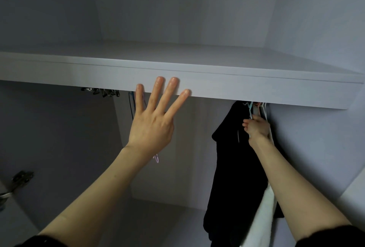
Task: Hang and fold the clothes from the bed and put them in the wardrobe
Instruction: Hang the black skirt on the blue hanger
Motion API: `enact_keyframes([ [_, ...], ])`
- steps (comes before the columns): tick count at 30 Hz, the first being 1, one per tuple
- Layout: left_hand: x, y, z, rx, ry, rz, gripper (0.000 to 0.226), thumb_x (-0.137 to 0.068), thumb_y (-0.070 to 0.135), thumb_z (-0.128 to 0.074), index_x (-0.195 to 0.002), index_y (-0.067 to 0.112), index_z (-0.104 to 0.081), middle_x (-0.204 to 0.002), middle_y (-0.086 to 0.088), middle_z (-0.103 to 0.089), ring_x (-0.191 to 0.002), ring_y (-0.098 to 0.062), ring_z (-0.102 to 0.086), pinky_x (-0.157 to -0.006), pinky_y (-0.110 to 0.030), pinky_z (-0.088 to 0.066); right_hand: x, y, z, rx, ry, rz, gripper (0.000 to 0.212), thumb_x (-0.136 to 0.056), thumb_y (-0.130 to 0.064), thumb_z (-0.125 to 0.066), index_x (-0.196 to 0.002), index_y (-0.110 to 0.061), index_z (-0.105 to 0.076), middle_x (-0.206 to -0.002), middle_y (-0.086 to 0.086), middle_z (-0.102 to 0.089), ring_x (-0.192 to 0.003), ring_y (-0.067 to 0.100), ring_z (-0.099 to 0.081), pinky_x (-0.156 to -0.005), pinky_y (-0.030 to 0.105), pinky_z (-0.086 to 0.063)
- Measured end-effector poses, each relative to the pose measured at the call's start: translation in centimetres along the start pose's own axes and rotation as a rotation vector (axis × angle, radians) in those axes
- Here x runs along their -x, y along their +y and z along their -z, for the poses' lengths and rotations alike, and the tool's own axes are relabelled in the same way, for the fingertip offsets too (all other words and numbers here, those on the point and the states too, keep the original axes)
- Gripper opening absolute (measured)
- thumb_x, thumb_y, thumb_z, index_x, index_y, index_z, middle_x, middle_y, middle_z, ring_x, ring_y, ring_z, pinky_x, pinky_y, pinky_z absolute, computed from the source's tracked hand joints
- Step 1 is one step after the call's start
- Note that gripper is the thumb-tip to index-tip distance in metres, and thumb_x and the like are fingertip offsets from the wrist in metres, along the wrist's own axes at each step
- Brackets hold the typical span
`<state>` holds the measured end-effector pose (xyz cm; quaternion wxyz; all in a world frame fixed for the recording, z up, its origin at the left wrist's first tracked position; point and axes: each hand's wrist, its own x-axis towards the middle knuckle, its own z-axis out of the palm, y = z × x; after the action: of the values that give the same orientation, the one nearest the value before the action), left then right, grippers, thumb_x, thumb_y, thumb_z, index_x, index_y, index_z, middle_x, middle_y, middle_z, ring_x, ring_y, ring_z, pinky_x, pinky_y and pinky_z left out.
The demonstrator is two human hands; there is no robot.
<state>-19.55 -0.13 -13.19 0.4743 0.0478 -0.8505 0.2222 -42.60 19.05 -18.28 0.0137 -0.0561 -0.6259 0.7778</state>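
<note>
At right of centre the right hand (256, 127) is gripping hangers (251, 108) just under the shelf (217, 81), a black garment (227, 167) hanging straight down beside it, while the left hand (153, 120) is spreading flat fingers against the shelf edge.

Both bare forearms reach up and forward out of dark sleeves. The left hand (151, 126) is raised with its back to the viewer, four fingers (158, 92) straight and spread, tips pointing upward. The right hand (256, 128) is stretched farther off to the right, its fingers curled and pinching something; what exactly they close on is hard to make out.
</note>
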Motion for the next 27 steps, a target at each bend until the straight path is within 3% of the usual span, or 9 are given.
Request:
enact_keyframes([
  [2, 0.0, 0.0, 0.0, -0.008, -0.019, 0.001, 0.095, -0.072, 0.009, -0.070, -0.148, 0.021, -0.013, -0.152, -0.009, -0.010, -0.140, -0.036, -0.009, -0.106, -0.064, -0.007, 0.1, 0.4, 0.0, 0.116, 0.117, 0.115, 0.038, -0.091, 0.009, -0.039, -0.124, 0.000, -0.055, -0.095, 0.016, -0.062, -0.061, 0.013, -0.050, -0.062, 0.019, -0.049],
  [5, 0.2, 0.0, 0.1, 0.003, -0.046, 0.004, 0.095, -0.073, 0.009, -0.069, -0.148, 0.022, -0.012, -0.154, -0.008, -0.010, -0.141, -0.036, -0.008, -0.107, -0.064, -0.006, 0.6, 0.3, 0.4, 0.194, 0.177, 0.150, 0.041, -0.090, 0.010, -0.040, -0.125, -0.002, -0.057, -0.115, 0.022, -0.063, -0.084, 0.023, -0.057, -0.085, 0.035, -0.051],
  [7, 0.2, 0.3, 0.4, 0.014, -0.066, 0.018, 0.097, -0.072, 0.008, -0.070, -0.148, 0.021, -0.013, -0.156, -0.007, -0.010, -0.142, -0.037, -0.007, -0.107, -0.064, -0.008, 1.7, -0.1, 0.7, 0.327, 0.158, 0.171, 0.042, -0.089, 0.010, -0.040, -0.127, 0.001, -0.055, -0.125, 0.022, -0.058, -0.104, 0.026, -0.057, -0.098, 0.035, -0.044],
  [10, 0.5, 1.1, 1.0, 0.080, -0.103, 0.061, 0.097, -0.069, 0.004, -0.070, -0.148, 0.019, -0.015, -0.153, -0.009, -0.006, -0.141, -0.036, -0.004, -0.107, -0.067, -0.012, 4.6, -0.3, 1.0, 0.588, 0.124, 0.331, 0.044, -0.088, 0.009, -0.041, -0.131, 0.006, -0.048, -0.138, 0.024, -0.044, -0.128, 0.034, -0.042, -0.103, 0.028, -0.029],
  [13, 1.0, 1.2, 1.9, 0.174, -0.156, 0.071, 0.092, -0.073, 0.003, -0.065, -0.149, 0.017, -0.015, -0.155, -0.008, -0.003, -0.143, -0.033, -0.001, -0.110, -0.065, -0.013, 7.6, 0.2, 0.6, 0.758, 0.072, 0.493, 0.048, -0.090, 0.000, -0.045, -0.138, 0.003, -0.040, -0.149, 0.021, -0.028, -0.138, 0.033, -0.026, -0.114, 0.035, -0.020],
  [16, 3.1, 0.8, 2.9, 0.282, -0.296, 0.116, 0.078, -0.082, 0.005, -0.056, -0.150, 0.015, -0.017, -0.158, -0.009, -0.006, -0.145, -0.033, -0.001, -0.115, -0.057, -0.013, 11.0, 1.6, -0.7, 0.902, -0.045, 0.583, 0.050, -0.091, -0.007, -0.049, -0.140, -0.001, -0.039, -0.150, 0.018, -0.030, -0.139, 0.033, -0.027, -0.114, 0.042, -0.020],
  [20, 9.4, -0.5, 5.2, 0.309, -0.592, 0.268, 0.060, -0.095, 0.018, -0.041, -0.150, 0.019, -0.016, -0.159, -0.003, -0.004, -0.146, -0.024, 0.004, -0.118, -0.041, -0.007, 17.2, 5.0, -2.6, 0.989, -0.366, 0.557, 0.045, -0.092, -0.008, -0.050, -0.137, -0.004, -0.043, -0.141, 0.016, -0.042, -0.131, 0.032, -0.039, -0.105, 0.038, -0.032],
  [27, 23.2, -3.8, 13.7, 0.392, -0.805, 0.677, 0.047, -0.097, 0.022, -0.039, -0.143, 0.022, -0.033, -0.145, 0.000, -0.040, -0.128, -0.024, -0.042, -0.096, -0.034, -0.037, 31.1, 10.3, -4.9, 0.853, -0.832, 0.493, 0.027, -0.093, -0.009, -0.051, -0.117, -0.008, -0.063, -0.110, 0.011, -0.069, -0.102, 0.025, -0.063, -0.086, 0.024, -0.040],
])
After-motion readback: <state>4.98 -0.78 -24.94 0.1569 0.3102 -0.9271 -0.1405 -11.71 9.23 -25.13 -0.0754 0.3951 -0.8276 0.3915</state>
